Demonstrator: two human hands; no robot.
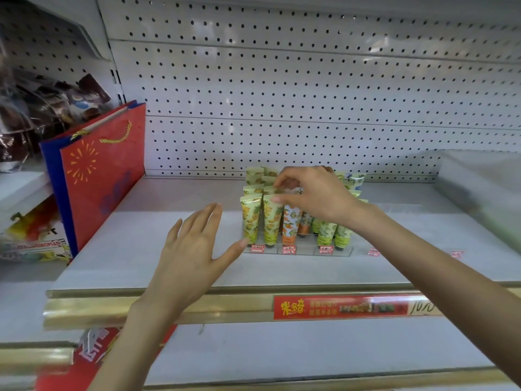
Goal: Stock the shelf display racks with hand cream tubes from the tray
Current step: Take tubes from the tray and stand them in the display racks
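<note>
A clear display rack (298, 251) stands on the white shelf (158, 263) and holds several upright hand cream tubes in rows: yellow pineapple-print tubes (251, 218) at the left, an orange-print tube (291, 224) in the middle, green-print tubes (327, 235) at the right. My right hand (315, 193) reaches over the rack and pinches the top of the orange-print tube in the front row. My left hand (194, 249) hovers open, fingers spread, just left of the rack, its thumb tip near the front yellow tube. No tray is in view.
A red and blue gift bag (98, 176) stands at the shelf's left end. White pegboard (310, 94) backs the shelf. A gold front rail carries a red price strip (341, 307). Loose red price labels (373, 252) lie right of the rack. Packaged goods (33, 114) fill the left bay.
</note>
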